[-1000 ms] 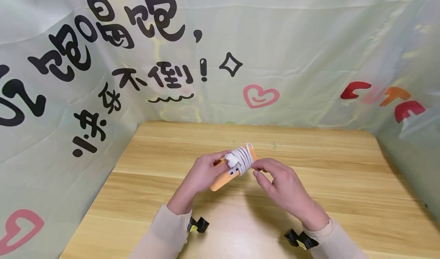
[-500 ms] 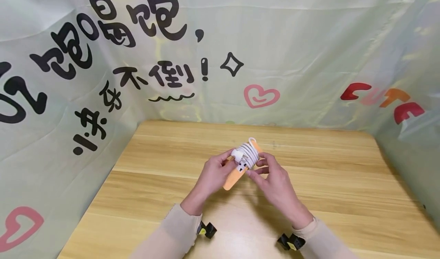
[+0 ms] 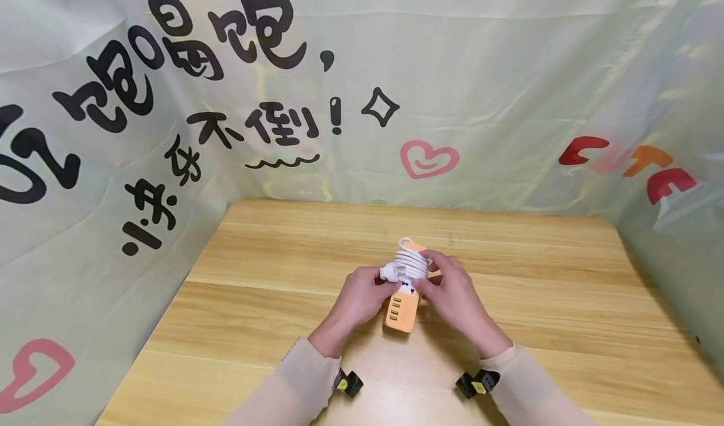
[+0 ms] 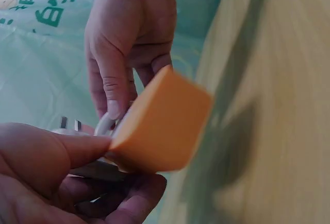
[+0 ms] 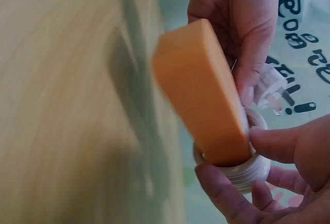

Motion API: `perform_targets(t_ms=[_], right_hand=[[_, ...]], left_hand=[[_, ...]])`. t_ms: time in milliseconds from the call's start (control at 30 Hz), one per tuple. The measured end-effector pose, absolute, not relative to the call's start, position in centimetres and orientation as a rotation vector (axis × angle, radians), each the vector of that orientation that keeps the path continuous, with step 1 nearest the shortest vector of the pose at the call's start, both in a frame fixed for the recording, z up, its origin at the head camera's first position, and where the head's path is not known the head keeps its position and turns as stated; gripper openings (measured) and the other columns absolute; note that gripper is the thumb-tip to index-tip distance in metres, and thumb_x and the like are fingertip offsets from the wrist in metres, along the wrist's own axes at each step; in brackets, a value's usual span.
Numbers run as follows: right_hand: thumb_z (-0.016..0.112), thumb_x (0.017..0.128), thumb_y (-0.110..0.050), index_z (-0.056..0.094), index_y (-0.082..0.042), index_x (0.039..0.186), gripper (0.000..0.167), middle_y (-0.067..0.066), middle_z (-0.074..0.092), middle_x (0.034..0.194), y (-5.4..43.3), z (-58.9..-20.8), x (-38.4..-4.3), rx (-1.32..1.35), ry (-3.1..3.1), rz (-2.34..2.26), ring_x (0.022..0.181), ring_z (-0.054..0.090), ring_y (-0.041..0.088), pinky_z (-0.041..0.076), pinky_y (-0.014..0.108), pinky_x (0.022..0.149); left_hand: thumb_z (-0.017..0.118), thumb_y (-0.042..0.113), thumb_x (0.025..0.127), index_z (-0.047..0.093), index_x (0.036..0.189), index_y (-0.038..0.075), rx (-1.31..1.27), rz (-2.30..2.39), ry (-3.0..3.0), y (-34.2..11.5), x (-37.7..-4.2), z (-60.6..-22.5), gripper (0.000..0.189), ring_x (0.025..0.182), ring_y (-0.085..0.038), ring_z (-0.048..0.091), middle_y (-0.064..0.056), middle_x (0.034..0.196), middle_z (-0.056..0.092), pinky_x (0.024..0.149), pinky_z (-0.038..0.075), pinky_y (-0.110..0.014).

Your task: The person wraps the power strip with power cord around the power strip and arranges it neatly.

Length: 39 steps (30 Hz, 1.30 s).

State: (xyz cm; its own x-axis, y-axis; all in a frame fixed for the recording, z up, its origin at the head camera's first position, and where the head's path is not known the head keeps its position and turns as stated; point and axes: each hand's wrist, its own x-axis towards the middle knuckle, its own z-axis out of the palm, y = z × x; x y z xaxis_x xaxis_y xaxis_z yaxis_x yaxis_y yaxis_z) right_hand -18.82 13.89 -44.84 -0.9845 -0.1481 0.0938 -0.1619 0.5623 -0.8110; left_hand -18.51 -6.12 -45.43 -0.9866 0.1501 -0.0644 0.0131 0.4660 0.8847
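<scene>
Both hands hold an orange power strip point(image 3: 403, 318) above the table, its USB ports at the near end facing up. A white cord point(image 3: 411, 264) is wound in several turns round its far half, with a small loop at the top. The white plug point(image 3: 389, 272), prongs showing, lies at the left of the coils. My left hand point(image 3: 364, 295) grips the strip from the left, thumb beside the sockets. From the right, my right hand point(image 3: 457, 291) holds it at the coils; in the right wrist view its thumb and fingers reach round the wound cord point(image 5: 247, 176).
A wooden table point(image 3: 254, 325) spreads below the hands. Printed fabric point(image 3: 498, 99) with dark characters and pink hearts hangs behind and at both sides. A small black camera point(image 3: 349, 383) sits on the left wrist, another camera point(image 3: 475, 383) on the right.
The power strip has turned from a slant to nearly upright in the head view, bringing its USB ports into sight. The right hand has come from the coils' edge to hold the right side.
</scene>
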Motion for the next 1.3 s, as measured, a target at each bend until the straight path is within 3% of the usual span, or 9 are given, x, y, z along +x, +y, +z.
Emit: perform_targets(t_ms=[133,367,533,767,1033,1300], right_hand=[[0.075,0.096,-0.008,0.054,-0.006,0.149,0.057,0.020,0.055,0.119,14.0,-45.6,-19.3,0.303,-2.835,1.377,0.095,0.074,0.028,0.059,0.029,0.068],[0.075,0.097,-0.010,0.055,-0.005,0.149,0.056,0.020,0.057,0.114,14.1,-46.4,-19.7,0.324,-2.868,1.326,0.094,0.073,0.028,0.059,0.027,0.066],[0.075,0.097,-0.012,0.056,-0.006,0.149,0.056,0.018,0.060,0.113,14.3,-46.5,-19.9,0.330,-2.895,1.283,0.089,0.072,0.023,0.058,0.028,0.065],[0.077,0.097,-0.018,0.056,-0.009,0.150,0.058,0.017,0.062,0.112,14.3,-46.7,-20.1,0.347,-2.901,1.241,0.095,0.071,0.026,0.055,0.030,0.065],[0.078,0.096,-0.020,0.056,-0.010,0.150,0.059,0.016,0.063,0.113,14.2,-46.7,-20.0,0.350,-2.922,1.198,0.097,0.070,0.027,0.055,0.033,0.069],[0.079,0.095,-0.024,0.054,-0.007,0.151,0.064,0.015,0.063,0.114,14.3,-46.6,-19.9,0.347,-2.929,1.183,0.097,0.070,0.025,0.056,0.036,0.074]], left_hand=[[0.079,0.025,0.096,0.076,0.103,0.010,0.121,1.418,2.638,-6.0,-18.9,-46.2,0.017,0.078,-0.013,0.062,0.002,0.089,0.073,0.070,0.052,-0.031],[0.078,0.029,0.096,0.065,0.112,0.006,0.053,1.343,2.653,-5.8,-19.0,-46.6,0.031,0.084,-0.018,0.061,-0.002,0.094,0.067,0.074,0.052,-0.035],[0.080,0.030,0.094,0.068,0.109,0.006,0.075,1.314,2.672,-6.0,-19.2,-46.8,0.031,0.083,-0.018,0.060,-0.002,0.093,0.068,0.073,0.051,-0.035],[0.083,0.035,0.091,0.066,0.109,0.009,0.042,1.274,2.676,-6.7,-19.3,-46.8,0.036,0.080,-0.018,0.061,-0.002,0.090,0.067,0.068,0.050,-0.034],[0.077,0.047,0.094,0.074,0.114,0.008,0.050,1.127,2.735,-7.0,-19.3,-46.8,0.044,0.102,-0.025,0.066,-0.008,0.112,0.075,0.088,0.054,-0.044],[0.072,0.048,0.098,0.078,0.112,0.012,0.077,1.058,2.806,-7.0,-18.9,-46.6,0.039,0.099,-0.023,0.067,-0.003,0.109,0.077,0.086,0.053,-0.043]])
